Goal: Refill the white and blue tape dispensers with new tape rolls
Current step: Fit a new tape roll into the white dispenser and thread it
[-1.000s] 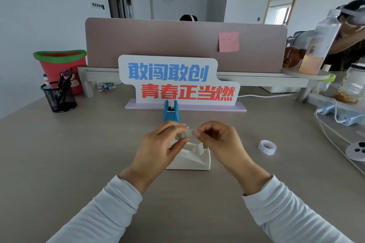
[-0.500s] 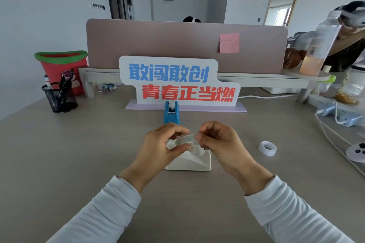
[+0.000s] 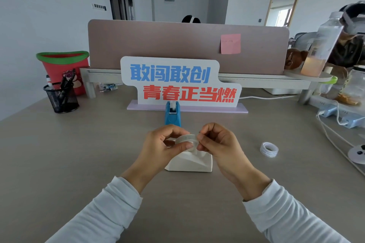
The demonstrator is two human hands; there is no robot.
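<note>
Two bare hands work together over the middle of the desk (image 3: 59, 163). The left hand (image 3: 160, 149) holds a clear tape roll (image 3: 186, 139) pinched between thumb and curled fingers, the roll raised just above the white tape dispenser (image 3: 190, 163), which sits on the desk directly beneath and partly behind the hands. The right hand (image 3: 218, 142) has its thumb and forefinger closed at the roll's right edge, seemingly on the loose end of the tape; whether the end is already lifted cannot be told. The blue tape dispenser (image 3: 172, 114) stands farther back, upright, just in front of the lilac base of the slogan sign (image 3: 177, 83), and appears to carry a whitish core or roll, though how much tape is on it cannot be told. A second tape roll (image 3: 269, 149) lies flat on the desk well to the right of the white dispenser, untouched. A mesh pen holder (image 3: 61, 97) and a red bin (image 3: 63, 67) stand at the far left. Judged from this layout, the step in hand is preparing the first roll for the white dispenser: finding and freeing its end. The next move would call for lowering the roll into the dispenser's cradle with the free end facing the cutter, then drawing the end forward onto the blade; the tape must not fold back and stick to itself.
</note>
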